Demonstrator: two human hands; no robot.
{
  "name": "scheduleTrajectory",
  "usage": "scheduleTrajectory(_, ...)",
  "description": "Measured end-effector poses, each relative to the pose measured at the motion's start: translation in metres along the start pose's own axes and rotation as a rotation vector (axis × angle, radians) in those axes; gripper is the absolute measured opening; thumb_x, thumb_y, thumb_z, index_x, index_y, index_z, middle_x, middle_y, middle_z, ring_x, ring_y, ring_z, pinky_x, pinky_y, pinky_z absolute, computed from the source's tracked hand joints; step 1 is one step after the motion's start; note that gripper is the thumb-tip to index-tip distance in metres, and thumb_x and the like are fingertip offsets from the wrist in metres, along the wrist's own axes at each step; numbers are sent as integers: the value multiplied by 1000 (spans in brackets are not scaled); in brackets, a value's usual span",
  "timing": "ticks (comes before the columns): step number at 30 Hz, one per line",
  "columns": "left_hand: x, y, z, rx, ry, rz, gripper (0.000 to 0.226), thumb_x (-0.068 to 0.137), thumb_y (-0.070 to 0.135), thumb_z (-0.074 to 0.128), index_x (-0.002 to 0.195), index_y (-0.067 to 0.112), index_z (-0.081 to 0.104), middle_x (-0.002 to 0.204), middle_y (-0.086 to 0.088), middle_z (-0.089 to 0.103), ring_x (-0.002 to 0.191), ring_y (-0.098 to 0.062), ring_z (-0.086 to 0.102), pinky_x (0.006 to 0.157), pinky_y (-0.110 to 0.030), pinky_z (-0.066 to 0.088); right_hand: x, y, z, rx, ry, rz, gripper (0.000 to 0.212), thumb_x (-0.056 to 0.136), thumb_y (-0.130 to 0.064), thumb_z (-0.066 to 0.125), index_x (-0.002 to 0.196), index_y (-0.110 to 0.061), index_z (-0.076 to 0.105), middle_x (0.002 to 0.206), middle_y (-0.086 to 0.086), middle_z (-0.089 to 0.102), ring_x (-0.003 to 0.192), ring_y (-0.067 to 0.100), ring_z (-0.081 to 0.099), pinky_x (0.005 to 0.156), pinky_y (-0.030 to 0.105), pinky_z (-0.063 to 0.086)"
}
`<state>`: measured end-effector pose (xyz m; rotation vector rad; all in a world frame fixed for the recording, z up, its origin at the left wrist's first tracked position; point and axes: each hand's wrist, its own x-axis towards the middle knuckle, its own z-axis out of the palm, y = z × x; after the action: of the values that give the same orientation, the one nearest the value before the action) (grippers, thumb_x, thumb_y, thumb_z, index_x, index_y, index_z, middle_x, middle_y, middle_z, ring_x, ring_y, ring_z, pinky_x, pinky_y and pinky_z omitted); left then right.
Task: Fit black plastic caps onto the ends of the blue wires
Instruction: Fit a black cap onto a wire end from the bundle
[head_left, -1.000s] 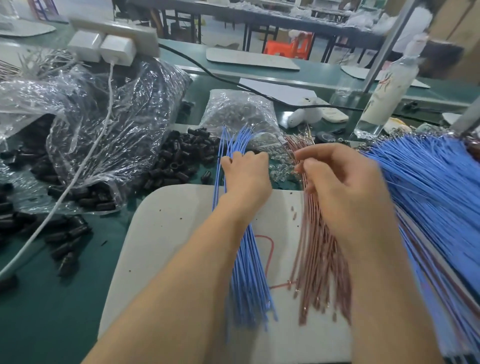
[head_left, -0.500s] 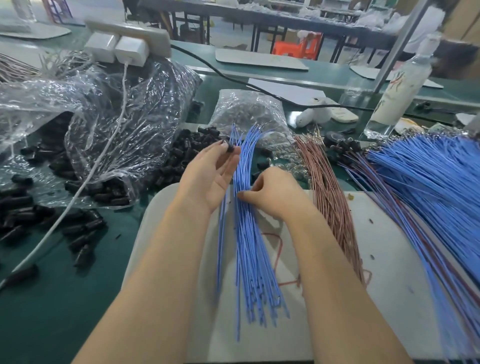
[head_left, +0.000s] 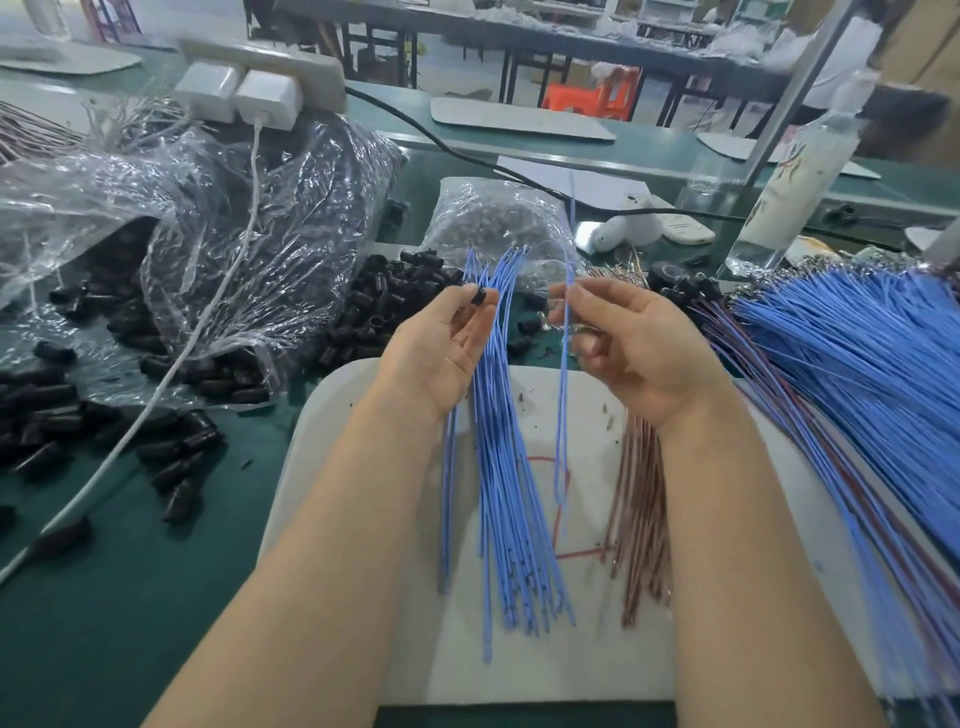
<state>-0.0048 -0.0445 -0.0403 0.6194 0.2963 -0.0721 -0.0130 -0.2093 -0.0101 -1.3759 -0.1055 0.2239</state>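
My left hand (head_left: 441, 348) is raised above the white board (head_left: 363, 467) and pinches a small black cap (head_left: 479, 297) at its fingertips. My right hand (head_left: 639, 348) pinches a single blue wire (head_left: 563, 395) that stands nearly upright, its top end well above my fingers. Between my hands lies a bundle of blue wires (head_left: 504, 493) on the board. A heap of loose black caps (head_left: 379, 306) sits just beyond the board's far left corner.
A large fan of blue wires (head_left: 857, 364) covers the right side. Copper-coloured wires (head_left: 639, 519) lie under my right forearm. Clear plastic bags (head_left: 234, 234) hold more caps at the left, and a white cable (head_left: 156, 374) crosses them. A spray bottle (head_left: 789, 176) stands at the far right.
My right hand has lifted one blue wire out of the bundle and moved right. My left hand has risen slightly, still with the cap at its fingertips.
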Motion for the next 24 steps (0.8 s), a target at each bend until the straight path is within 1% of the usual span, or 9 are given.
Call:
scheduleTrajectory(1,-1,0,0,7,-11,4,13,89,0,58,77,-2,60,63,-9,67,58,-12,67,57,-17,56,-1,0,-1,-61,2,14,7,89,-12,61,89,-7,66,66,-1,67,45,4,50,42,12,41)
scheduleTrajectory(5,-1,-1,2,34,-9,34,14,91,0,56,76,0,59,62,-7,66,57,-10,67,58,-16,56,3,19,15,-630,42,124,13,90,-20,64,80,-12,65,61,-3,65,47,6,54,47,15,45)
scheduleTrajectory(8,2,-3,0,124,18,85,11,91,2,56,80,3,58,72,-6,62,57,-8,65,58,-15,55,8,35,27,-730,89,38,18,90,-23,63,73,-16,63,60,-1,60,42,6,48,44,18,40)
scheduleTrajectory(10,3,-4,0,173,14,97,10,91,4,56,82,4,59,75,-6,61,57,-6,64,57,-16,55,11,38,27,-615,145,-59,16,91,-20,61,75,-15,62,60,-3,60,41,5,43,46,21,37)
scheduleTrajectory(14,0,-4,2,191,-53,88,8,91,1,57,85,0,62,70,-6,68,61,-7,67,59,-13,54,7,26,15,179,99,-164,9,93,-9,54,85,-11,57,67,-1,64,42,6,43,39,15,34)
scheduleTrajectory(17,-3,-4,4,222,-135,57,11,91,0,56,84,0,64,70,-6,70,66,-9,69,62,-13,55,2,15,5,537,121,-243,10,96,-13,49,87,-16,52,69,2,68,46,8,53,42,16,43)
scheduleTrajectory(19,-6,-5,5,267,-188,-4,13,93,5,54,83,4,63,77,-7,72,69,-11,70,62,-17,56,1,13,4,516,247,-286,14,99,-14,46,86,-18,49,67,2,69,48,10,58,44,17,47)
scheduleTrajectory(22,-8,-6,5,314,-276,-178,14,96,15,51,85,8,57,93,-10,72,77,-18,72,64,-27,59,1,16,10,269,434,-401,15,101,-13,42,88,-18,46,70,3,68,52,13,61,50,20,49)
scheduleTrajectory(24,-10,-6,5,367,-294,-229,15,98,16,49,87,7,55,90,-11,72,69,-15,70,59,-25,58,2,17,12,240,474,-453,13,101,-12,41,90,-17,46,73,5,67,54,14,61,54,22,50)
